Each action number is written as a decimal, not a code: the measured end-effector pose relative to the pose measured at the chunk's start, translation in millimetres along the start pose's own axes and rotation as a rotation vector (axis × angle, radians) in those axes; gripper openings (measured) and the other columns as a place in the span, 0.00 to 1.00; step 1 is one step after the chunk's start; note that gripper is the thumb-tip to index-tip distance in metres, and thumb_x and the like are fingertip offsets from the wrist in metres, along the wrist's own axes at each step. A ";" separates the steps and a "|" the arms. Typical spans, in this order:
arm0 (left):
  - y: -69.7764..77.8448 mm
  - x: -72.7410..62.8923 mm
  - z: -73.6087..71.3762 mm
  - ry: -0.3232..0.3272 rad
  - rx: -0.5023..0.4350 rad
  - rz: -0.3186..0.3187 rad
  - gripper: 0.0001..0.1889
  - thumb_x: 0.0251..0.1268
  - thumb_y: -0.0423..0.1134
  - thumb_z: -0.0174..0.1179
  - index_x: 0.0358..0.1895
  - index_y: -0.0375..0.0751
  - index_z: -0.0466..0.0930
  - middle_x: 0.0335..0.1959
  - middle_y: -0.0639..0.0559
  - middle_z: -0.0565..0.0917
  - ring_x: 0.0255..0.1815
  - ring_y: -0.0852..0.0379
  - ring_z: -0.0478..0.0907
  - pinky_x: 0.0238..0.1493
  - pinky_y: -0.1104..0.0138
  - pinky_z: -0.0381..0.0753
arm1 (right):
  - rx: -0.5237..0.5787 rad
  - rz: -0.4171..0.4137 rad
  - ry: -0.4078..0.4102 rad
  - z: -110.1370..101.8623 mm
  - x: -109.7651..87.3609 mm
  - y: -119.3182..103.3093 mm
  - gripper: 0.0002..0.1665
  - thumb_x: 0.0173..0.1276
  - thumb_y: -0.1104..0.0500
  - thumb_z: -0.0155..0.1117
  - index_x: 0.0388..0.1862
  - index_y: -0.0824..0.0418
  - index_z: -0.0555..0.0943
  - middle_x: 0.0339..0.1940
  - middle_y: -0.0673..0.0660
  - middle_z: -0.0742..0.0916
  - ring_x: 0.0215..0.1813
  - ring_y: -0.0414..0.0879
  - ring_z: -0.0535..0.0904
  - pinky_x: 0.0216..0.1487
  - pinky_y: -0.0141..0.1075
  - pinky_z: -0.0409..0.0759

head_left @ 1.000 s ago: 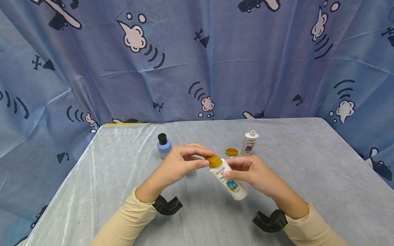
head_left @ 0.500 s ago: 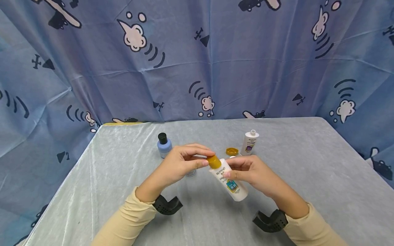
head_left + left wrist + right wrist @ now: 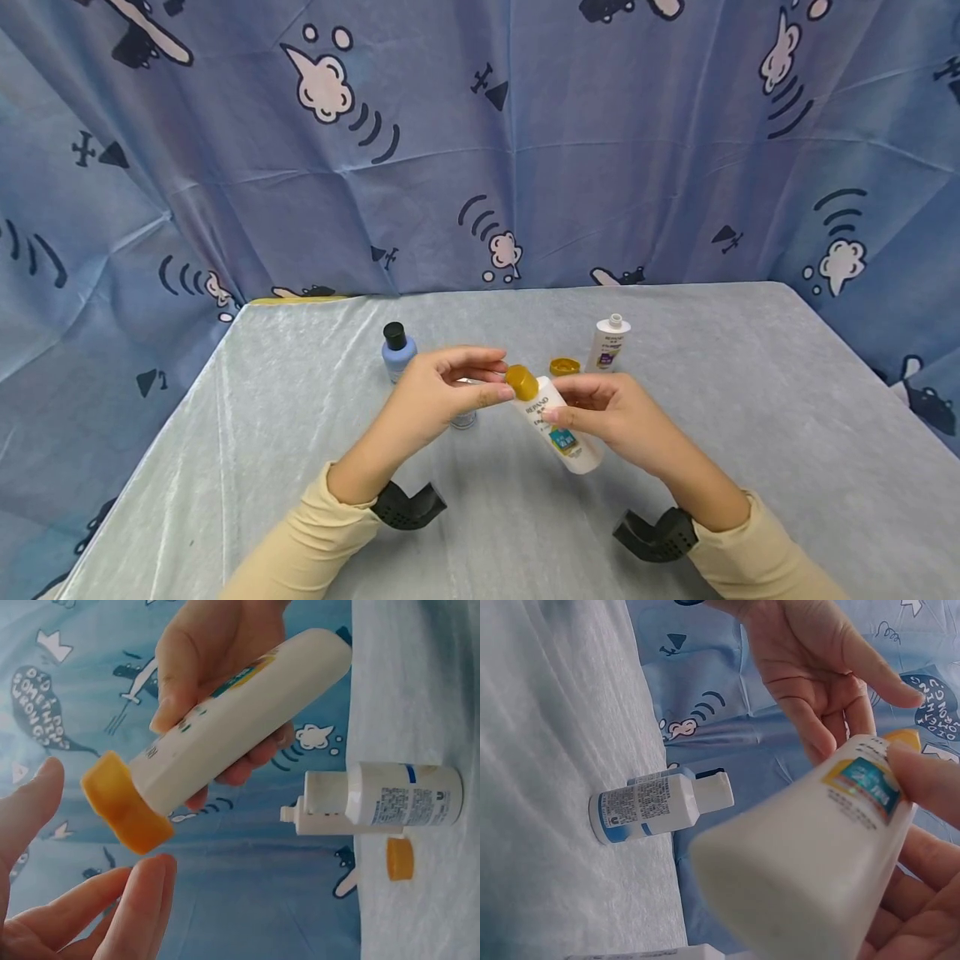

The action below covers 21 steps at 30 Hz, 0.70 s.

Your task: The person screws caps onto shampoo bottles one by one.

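My right hand (image 3: 626, 417) grips a white lotion bottle (image 3: 562, 437) above the table, thumb on its printed front. The bottle leans, with its gold cap (image 3: 521, 382) at the upper left end and its base towards the lower right. Beside that cap is my left hand (image 3: 442, 387). In the left wrist view its fingertips (image 3: 154, 874) stand spread apart around the gold cap (image 3: 127, 802), with a gap on both sides. The bottle's base (image 3: 765, 900) faces the camera in the right wrist view.
Behind my hands stand a blue bottle (image 3: 399, 354) with a black cap and an uncapped white bottle (image 3: 609, 342). A loose gold cap (image 3: 565, 367) lies near the latter. Another white bottle (image 3: 409, 795) with a white cap shows in the left wrist view.
My left fingers have come off the gold cap and opened a little. The bottle in my right hand has risen slightly, its cap staying at the top end.
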State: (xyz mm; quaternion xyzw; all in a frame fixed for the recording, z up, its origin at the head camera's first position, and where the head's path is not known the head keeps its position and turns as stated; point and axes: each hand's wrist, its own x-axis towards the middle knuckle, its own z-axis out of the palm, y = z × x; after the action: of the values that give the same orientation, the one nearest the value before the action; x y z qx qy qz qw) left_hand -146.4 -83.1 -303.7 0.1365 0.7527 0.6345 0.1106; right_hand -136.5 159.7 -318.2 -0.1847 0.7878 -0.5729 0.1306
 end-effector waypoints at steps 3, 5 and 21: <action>-0.5 -0.2 3.1 0.008 0.010 0.002 0.24 0.56 0.39 0.74 0.58 0.45 0.83 0.53 0.49 0.86 0.52 0.55 0.84 0.50 0.66 0.85 | -0.005 -0.013 0.002 0.8 0.4 1.0 0.22 0.67 0.60 0.68 0.57 0.72 0.81 0.48 0.67 0.88 0.42 0.41 0.85 0.44 0.37 0.85; -1.0 -0.2 4.5 0.013 0.019 0.003 0.24 0.56 0.40 0.74 0.58 0.45 0.83 0.54 0.50 0.86 0.52 0.55 0.84 0.49 0.66 0.85 | -0.005 -0.026 -0.002 1.4 0.7 1.7 0.22 0.67 0.61 0.68 0.56 0.72 0.81 0.48 0.67 0.88 0.41 0.40 0.85 0.43 0.37 0.85; -4.9 0.5 9.2 0.013 0.046 -0.004 0.19 0.57 0.40 0.73 0.53 0.46 0.86 0.51 0.49 0.87 0.42 0.58 0.88 0.47 0.66 0.86 | -0.018 -0.041 -0.012 4.7 1.7 4.8 0.21 0.66 0.61 0.69 0.55 0.71 0.82 0.45 0.64 0.88 0.40 0.39 0.84 0.41 0.36 0.85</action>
State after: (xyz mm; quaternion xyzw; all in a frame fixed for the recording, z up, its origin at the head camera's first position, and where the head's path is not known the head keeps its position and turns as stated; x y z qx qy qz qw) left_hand -144.0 -75.2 -310.1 0.1337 0.7680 0.6177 0.1037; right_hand -136.8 156.3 -324.3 -0.2055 0.7882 -0.5671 0.1219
